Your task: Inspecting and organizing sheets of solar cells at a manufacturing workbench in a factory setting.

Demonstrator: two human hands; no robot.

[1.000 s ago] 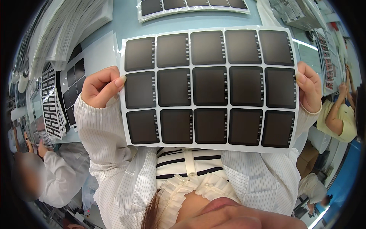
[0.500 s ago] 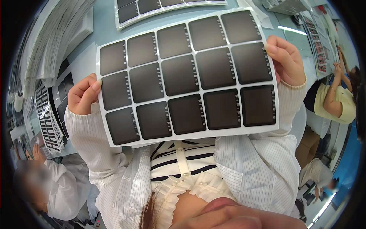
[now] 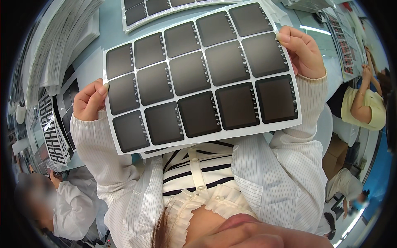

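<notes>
Nearest the camera: white pinstriped coat sleeves (image 3: pixel 115 165), both forearms raised. Left hand (image 3: pixel 89 101) is pinched closed on the left edge of a white backing sheet carrying fifteen dark grey square stickers in a grid (image 3: pixel 198 78), thumb on the front face. Right hand (image 3: pixel 302 51) is closed on the sheet's upper right edge, fingers curled behind it. The sheet is held up in the air between the two hands, tilted with its right side higher, in front of the chest and above the pale blue table (image 3: pixel 111 29). Judgement: to inspect it well, keep the grip on the white margins only, off the dark squares, and hold the sheet taut and flat so it doesn't bow. Farther: another sticker sheet (image 3: pixel 165 8) lying on the table, stacked sheets (image 3: pixel 53 49) at left, seated co-workers either side.
</notes>
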